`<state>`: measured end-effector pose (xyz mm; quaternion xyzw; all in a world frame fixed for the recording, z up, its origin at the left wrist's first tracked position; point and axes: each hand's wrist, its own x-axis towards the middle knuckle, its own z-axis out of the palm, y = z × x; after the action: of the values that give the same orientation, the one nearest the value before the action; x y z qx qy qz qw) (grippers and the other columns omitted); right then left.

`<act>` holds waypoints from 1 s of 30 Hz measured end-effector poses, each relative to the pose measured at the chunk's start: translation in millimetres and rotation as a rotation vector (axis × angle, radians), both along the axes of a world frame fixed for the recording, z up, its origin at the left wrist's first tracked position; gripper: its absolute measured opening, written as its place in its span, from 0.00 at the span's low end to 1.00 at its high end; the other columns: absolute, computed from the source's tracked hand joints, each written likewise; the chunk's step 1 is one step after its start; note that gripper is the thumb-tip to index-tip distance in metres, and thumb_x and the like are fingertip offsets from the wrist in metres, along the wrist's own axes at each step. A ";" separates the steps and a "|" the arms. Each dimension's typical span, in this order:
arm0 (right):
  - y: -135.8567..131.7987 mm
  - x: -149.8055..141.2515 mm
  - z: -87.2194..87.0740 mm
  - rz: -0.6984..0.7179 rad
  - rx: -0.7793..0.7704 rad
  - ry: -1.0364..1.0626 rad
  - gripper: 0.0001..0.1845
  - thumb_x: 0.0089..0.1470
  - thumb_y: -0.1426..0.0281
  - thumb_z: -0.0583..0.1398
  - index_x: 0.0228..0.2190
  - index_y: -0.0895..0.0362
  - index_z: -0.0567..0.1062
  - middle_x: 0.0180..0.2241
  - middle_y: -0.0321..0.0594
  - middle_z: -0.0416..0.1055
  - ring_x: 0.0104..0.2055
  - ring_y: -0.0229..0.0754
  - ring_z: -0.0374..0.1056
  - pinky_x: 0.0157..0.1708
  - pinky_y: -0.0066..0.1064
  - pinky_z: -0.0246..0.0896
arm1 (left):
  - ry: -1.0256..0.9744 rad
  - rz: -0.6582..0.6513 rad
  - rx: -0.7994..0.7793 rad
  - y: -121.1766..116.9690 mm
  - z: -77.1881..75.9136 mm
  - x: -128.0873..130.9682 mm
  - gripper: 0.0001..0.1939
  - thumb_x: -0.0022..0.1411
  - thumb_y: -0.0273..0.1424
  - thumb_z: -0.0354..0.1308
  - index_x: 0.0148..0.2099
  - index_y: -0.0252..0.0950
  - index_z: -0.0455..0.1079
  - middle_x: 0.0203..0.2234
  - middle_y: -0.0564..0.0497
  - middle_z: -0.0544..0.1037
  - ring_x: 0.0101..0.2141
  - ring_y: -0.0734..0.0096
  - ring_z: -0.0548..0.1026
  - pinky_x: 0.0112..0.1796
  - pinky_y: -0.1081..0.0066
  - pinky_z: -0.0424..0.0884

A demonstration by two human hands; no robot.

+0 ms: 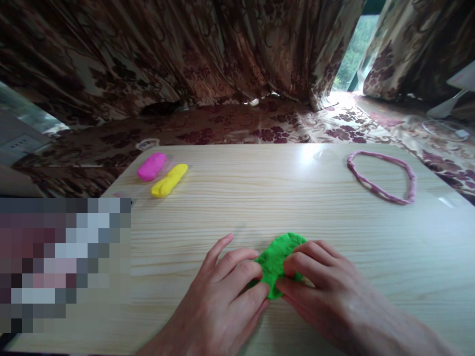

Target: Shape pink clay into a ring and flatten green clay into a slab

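Observation:
A flattened piece of bright green modelling clay (276, 259) lies on the pale wood-grain table (237, 198), close to its near side. My left hand (230, 287) grips its left edge between curled fingers and thumb, with the little finger lifted away. On the opposite edge, my right hand (322, 282) pinches the clay with bent fingers. Both thumbs come close together at the near edge of the clay. Parts of its left and right margins are hidden under my fingers.
A pink clay block (152, 166) and a yellow clay piece (169, 181) sit at the table's far left. Toward the far right lies a twisted pinkish-purple loop (382, 188). Floral curtains (208, 54) hang behind the table. A blurred-out patch (63, 267) covers the lower left.

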<state>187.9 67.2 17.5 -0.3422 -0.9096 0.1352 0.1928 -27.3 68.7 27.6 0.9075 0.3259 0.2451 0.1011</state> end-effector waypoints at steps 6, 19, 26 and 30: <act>-1.2 3.2 5.7 -0.001 -0.043 -0.005 0.05 0.58 0.68 0.57 0.36 0.56 0.71 0.34 0.37 0.68 0.37 0.42 0.60 0.36 0.38 0.52 | 0.013 -0.005 -0.040 0.6 1.2 0.0 0.07 0.60 0.24 0.54 0.37 0.39 0.72 0.33 0.54 0.75 0.46 0.69 0.69 0.58 0.53 0.50; -3.9 19.1 22.5 -0.072 -0.004 0.034 0.16 0.53 0.70 0.60 0.45 0.56 0.70 0.40 0.42 0.68 0.41 0.45 0.60 0.40 0.40 0.55 | 0.041 0.023 -0.037 0.8 11.1 -12.3 0.15 0.59 0.20 0.52 0.46 0.37 0.70 0.45 0.48 0.72 0.51 0.64 0.65 0.58 0.52 0.52; -6.9 24.4 10.9 -0.100 -0.007 0.043 0.09 0.56 0.77 0.56 0.38 0.55 0.72 0.37 0.41 0.67 0.36 0.41 0.60 0.35 0.36 0.55 | 0.134 0.002 0.110 17.7 3.8 -16.7 0.16 0.60 0.20 0.53 0.47 0.42 0.71 0.48 0.47 0.71 0.53 0.61 0.64 0.56 0.47 0.53; 0.0 23.5 16.8 -0.141 0.000 0.019 0.07 0.57 0.76 0.55 0.36 0.55 0.72 0.38 0.41 0.67 0.34 0.40 0.60 0.34 0.34 0.56 | 0.084 -0.018 0.095 13.5 8.2 -6.5 0.13 0.61 0.22 0.53 0.43 0.42 0.72 0.45 0.50 0.74 0.53 0.63 0.65 0.57 0.49 0.52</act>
<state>211.4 67.1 34.3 -0.4041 -0.8814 0.1247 0.2104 -33.8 82.2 35.8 0.9236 0.3098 0.2210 0.0465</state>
